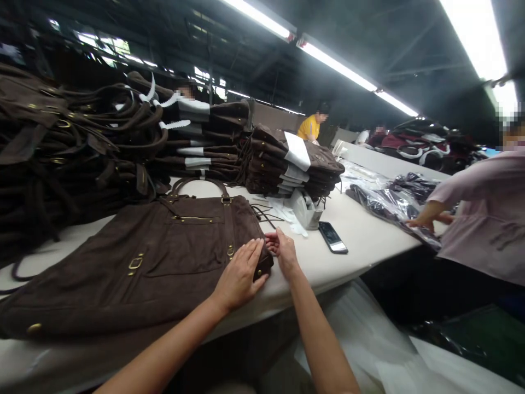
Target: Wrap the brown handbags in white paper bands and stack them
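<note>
A large dark brown suede bag with brass buckles and a zip lies flat on the white table. My left hand rests palm down on the bag's right edge, fingers spread. My right hand pinches the bag's right corner just beside it. Both forearms reach in from the bottom of the view.
Tall stacks of the same brown bags line the back and left, with another stack in the middle. A black phone and a tape dispenser lie right of my hands. A co-worker in pink handles plastic-wrapped items.
</note>
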The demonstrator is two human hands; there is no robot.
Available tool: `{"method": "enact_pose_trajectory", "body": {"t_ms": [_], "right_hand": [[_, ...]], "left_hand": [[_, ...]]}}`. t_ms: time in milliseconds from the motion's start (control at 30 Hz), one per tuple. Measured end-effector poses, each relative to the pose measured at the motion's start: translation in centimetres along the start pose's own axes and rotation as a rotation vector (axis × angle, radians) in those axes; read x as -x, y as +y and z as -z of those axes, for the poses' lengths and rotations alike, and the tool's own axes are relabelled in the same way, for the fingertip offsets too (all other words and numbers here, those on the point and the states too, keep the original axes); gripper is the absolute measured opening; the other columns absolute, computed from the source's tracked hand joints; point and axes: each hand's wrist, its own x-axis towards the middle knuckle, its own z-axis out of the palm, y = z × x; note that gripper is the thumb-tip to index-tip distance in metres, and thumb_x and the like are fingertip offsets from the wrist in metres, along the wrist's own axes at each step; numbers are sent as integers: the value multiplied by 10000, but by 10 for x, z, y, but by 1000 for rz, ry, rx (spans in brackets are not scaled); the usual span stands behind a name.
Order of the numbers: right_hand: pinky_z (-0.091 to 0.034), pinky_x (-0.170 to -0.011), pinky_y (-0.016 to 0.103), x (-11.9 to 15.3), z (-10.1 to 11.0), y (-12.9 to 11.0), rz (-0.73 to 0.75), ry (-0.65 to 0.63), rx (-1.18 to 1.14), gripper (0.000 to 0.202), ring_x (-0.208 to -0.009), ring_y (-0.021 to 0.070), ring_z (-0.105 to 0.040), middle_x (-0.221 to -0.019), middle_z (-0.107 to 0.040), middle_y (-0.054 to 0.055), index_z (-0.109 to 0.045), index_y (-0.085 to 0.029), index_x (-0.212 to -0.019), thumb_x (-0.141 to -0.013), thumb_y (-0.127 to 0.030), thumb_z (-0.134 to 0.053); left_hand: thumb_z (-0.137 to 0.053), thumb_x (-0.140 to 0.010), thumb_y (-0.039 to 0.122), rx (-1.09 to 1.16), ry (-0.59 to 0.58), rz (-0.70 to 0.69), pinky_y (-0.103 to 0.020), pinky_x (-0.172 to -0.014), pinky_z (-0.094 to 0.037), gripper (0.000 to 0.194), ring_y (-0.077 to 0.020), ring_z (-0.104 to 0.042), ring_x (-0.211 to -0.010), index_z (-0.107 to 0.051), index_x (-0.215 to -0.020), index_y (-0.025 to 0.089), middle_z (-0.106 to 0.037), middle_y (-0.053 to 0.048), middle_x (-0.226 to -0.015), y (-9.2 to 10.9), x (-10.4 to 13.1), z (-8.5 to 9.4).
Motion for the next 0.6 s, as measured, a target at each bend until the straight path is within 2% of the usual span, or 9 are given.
{"method": "enact_pose_trajectory", "body": {"t_ms": [133,233,300,367,467,533,600], "right_hand": [[-474,-716,270,38,10,-13,1,-247,-40,607,-702,152,-598,-775,-667,69,-702,-131,-827,-853,-685,-455],[-379,-589,246,48,12,-21,101,-286,163,594,-577,121,-471,-562,-512,0,-575,-148,-576,-850,-668,-489],[-310,-540,247,48,11,-23,186,-306,260,582,-541,102,-379,-528,-403,-27,-458,-165,-512,-848,-636,-523],[-303,-549,243,48,9,-21,251,-346,268,541,-565,99,-368,-571,-392,-32,-441,-168,-549,-849,-605,-551],[-367,-612,233,51,10,-12,284,-354,143,451,-647,115,-447,-675,-492,-16,-542,-164,-692,-847,-587,-576],[-429,-692,249,55,12,-3,261,-276,-44,460,-769,148,-534,-834,-593,36,-612,-165,-792,-884,-602,-501],[-473,-788,289,59,14,4,191,-168,-225,441,-910,185,-580,-1007,-631,81,-657,-179,-898,-900,-580,-472]], "left_hand": [[-584,-840,343,-35,4,-6,-469,-1170,-300,847,-279,-229,-1440,-114,-1516,141,-266,-138,-1552,2,-2,3],[-586,-834,335,-59,39,-11,-494,-1163,-301,889,-293,-189,-1451,-60,-1518,123,-234,-162,-1559,3,-1,4],[-592,-827,336,-64,56,-14,-513,-1159,-301,905,-306,-176,-1453,-49,-1516,113,-225,-182,-1557,3,0,4],[-601,-822,337,-57,51,-17,-529,-1154,-301,913,-316,-189,-1448,-48,-1514,116,-239,-192,-1550,2,0,3],[-592,-845,347,11,39,-1,-516,-1150,-321,873,-303,-247,-1432,-66,-1513,147,-297,-176,-1530,-1,1,3],[-569,-872,374,96,46,43,-491,-1143,-344,820,-284,-292,-1416,-93,-1508,169,-334,-164,-1512,-4,2,5],[-553,-888,399,177,51,106,-477,-1141,-352,776,-268,-328,-1400,-125,-1500,189,-359,-152,-1498,-6,2,7]]}}
